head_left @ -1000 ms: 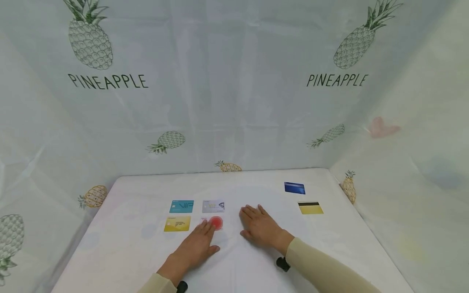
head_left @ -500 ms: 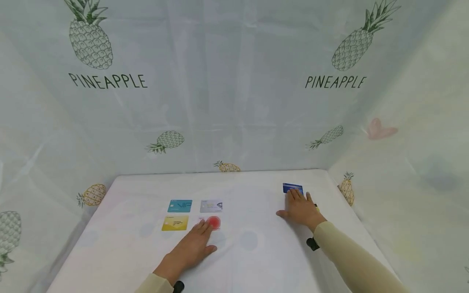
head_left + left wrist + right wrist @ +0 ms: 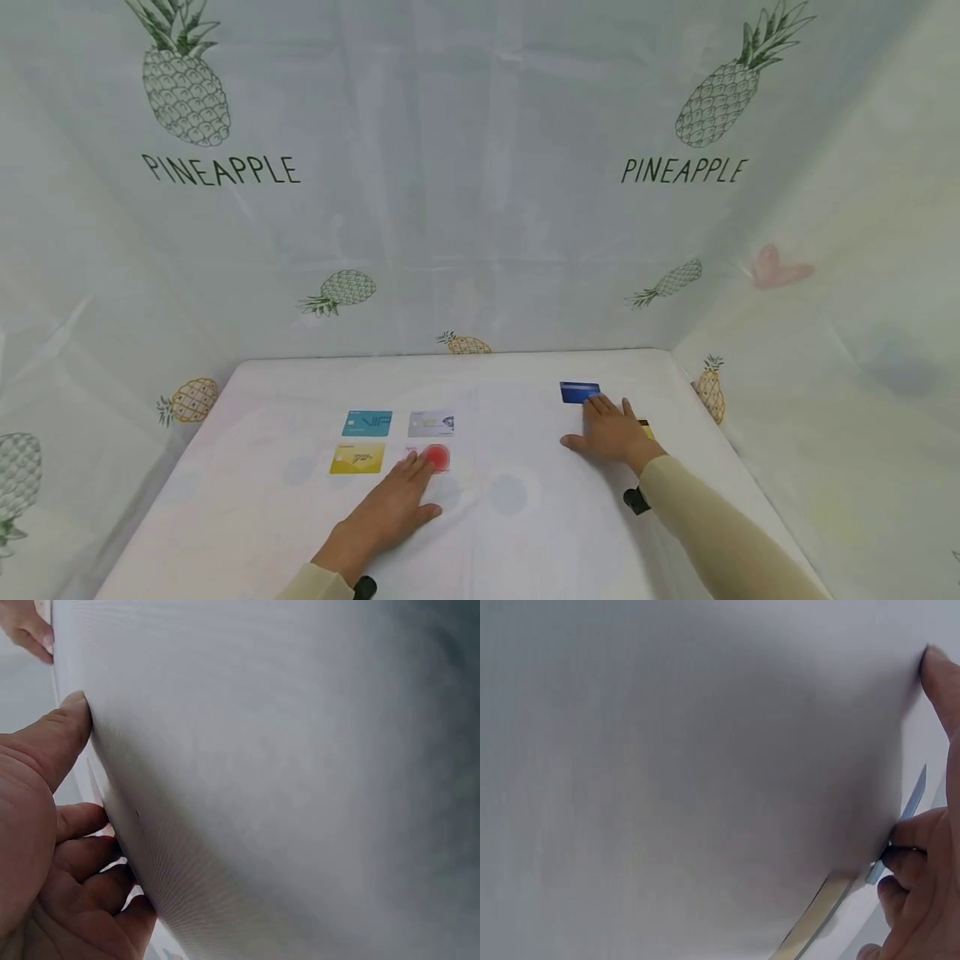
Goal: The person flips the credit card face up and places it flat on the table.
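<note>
In the head view my left hand point(image 3: 390, 510) lies with its fingertips on the card with the red circle point(image 3: 437, 457). That card is the lower right one of a block with the teal card point(image 3: 367, 423), the silver card point(image 3: 431, 423) and the gold card point(image 3: 357, 458). My right hand point(image 3: 613, 433) touches the near edge of the blue card point(image 3: 580, 392) with extended fingertips. A black-striped yellow card point(image 3: 647, 429) is mostly hidden behind that hand; the right wrist view shows its pale edge point(image 3: 814, 919) close to the blue card point(image 3: 916, 796).
The white-covered table point(image 3: 510, 542) meets a hanging cloth point(image 3: 465, 208) printed with pineapples along its far edge. More cloth hangs at the left and right sides.
My right hand has moved from the middle of the table to the blue card at the right. That card has slid a little leftward and nearer. My left hand has stayed on its card.
</note>
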Action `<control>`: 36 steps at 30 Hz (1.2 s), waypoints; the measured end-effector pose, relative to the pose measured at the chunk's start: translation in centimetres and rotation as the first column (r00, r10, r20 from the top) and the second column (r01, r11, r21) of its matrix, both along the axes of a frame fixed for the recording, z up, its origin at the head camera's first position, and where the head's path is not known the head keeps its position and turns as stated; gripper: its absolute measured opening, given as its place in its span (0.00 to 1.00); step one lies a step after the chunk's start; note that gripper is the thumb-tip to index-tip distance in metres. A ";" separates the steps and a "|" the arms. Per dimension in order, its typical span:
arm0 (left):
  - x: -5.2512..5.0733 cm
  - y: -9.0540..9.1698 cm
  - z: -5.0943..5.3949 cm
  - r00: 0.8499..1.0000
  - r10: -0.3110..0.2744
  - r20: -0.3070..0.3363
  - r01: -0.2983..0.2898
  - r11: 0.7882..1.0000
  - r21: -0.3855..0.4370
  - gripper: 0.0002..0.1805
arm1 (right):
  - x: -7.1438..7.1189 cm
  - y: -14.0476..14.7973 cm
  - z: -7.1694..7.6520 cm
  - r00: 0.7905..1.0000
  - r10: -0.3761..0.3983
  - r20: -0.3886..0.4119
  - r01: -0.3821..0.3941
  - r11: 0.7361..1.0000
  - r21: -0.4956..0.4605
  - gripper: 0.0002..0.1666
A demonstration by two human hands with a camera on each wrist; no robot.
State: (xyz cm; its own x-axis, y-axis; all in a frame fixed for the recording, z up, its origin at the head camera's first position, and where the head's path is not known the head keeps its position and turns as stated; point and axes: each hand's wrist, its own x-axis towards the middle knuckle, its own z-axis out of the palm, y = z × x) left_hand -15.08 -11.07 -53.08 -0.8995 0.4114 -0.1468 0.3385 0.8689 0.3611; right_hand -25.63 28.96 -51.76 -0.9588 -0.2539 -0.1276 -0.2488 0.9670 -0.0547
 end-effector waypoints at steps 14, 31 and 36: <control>-1.3 0.3 1.0 0.998 -0.011 -0.060 0.002 0.990 -0.139 0.42 | 5.2 -8.1 -0.8 0.969 0.216 -0.120 -0.218 0.976 -0.002 0.37; -0.2 8.7 1.1 0.953 -0.205 -0.225 0.172 0.972 -0.161 0.31 | 10.5 -10.6 -1.3 0.926 0.289 -0.243 -0.281 0.957 0.069 0.35; -0.1 9.8 0.2 0.927 -0.292 -0.234 0.235 0.941 -0.245 0.30 | 11.0 -11.3 -1.3 0.917 0.307 -0.254 -0.302 0.952 0.058 0.36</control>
State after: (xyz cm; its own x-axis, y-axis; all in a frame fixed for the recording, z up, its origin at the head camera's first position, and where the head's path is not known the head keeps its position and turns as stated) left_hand -15.20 -1.24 -52.89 -0.7802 0.6248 -0.0288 0.6233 0.7805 0.0481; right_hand -14.62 17.70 -53.02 -0.8359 -0.5385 0.1059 -0.5344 0.8426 0.0665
